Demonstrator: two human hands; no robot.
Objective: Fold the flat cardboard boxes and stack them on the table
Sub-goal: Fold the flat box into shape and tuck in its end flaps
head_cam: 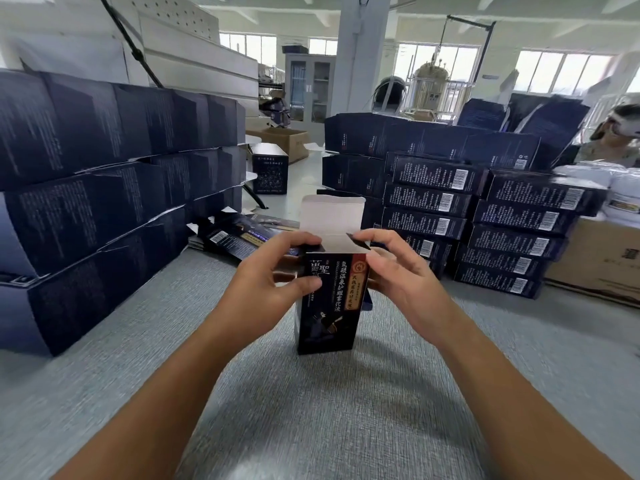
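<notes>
Gripping the upright box [327,299] over the grey table [311,410], we clamp its side with our left hand [266,285] while our right hand [398,271] pinches a side flap [358,241], seemingly to tuck it before closing the lid [332,216].

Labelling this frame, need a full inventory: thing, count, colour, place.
box: one, dark navy, upright on table centre, white top flap open
left stack: many folded boxes, navy, three rows along table's left
right stack: many folded boxes, navy with barcodes, table's right
flat boxes: a few, navy, lying behind the held box
table: one, grey
carton: one, brown, far right
pillar: one, white, background
hands: left and right, both gripping the box top
</notes>
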